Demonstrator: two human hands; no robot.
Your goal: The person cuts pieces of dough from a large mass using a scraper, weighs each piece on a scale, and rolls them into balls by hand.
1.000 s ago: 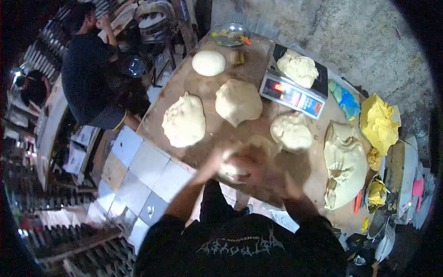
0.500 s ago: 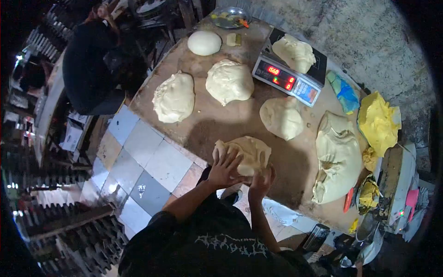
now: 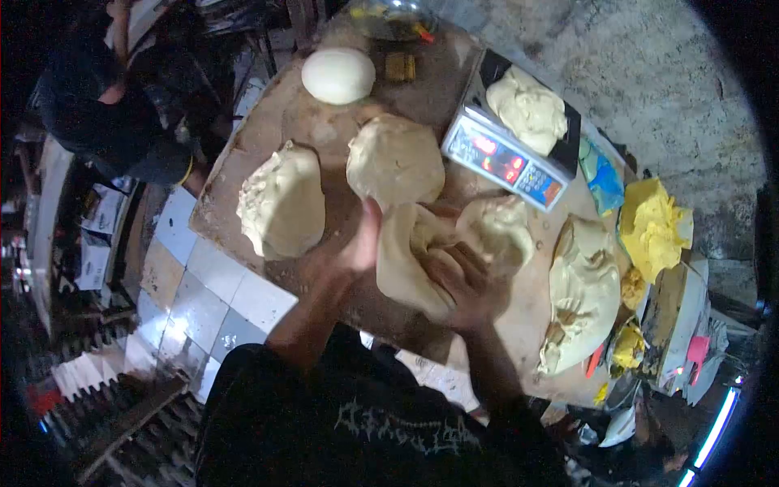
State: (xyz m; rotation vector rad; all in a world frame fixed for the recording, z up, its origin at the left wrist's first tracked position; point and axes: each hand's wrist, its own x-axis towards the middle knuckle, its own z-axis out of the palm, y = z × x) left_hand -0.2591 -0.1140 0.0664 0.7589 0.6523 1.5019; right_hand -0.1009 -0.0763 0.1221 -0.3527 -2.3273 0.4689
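Observation:
Both my hands press a flattened piece of dough (image 3: 410, 256) on the wooden table (image 3: 268, 122). My left hand (image 3: 353, 247) cups its left edge, thumb up. My right hand (image 3: 466, 280) lies on top of the dough with fingers spread. The dough is stretched long, pointing away from me. Around it lie other dough lumps: one at the left (image 3: 282, 203), one ahead (image 3: 395, 161), one to the right (image 3: 497, 231), and a smooth round ball (image 3: 338, 75) at the far end.
A digital scale (image 3: 505, 158) with a dough lump (image 3: 527, 108) on it stands at the far right. A large dough mass (image 3: 583, 288) and yellow plastic (image 3: 653, 227) lie at the right. Another person (image 3: 105, 105) in dark clothes is beyond the table's left corner.
My hands have moved forward from the table's near edge, pushing the dough away and stretching it longer. The view has shifted forward over the table.

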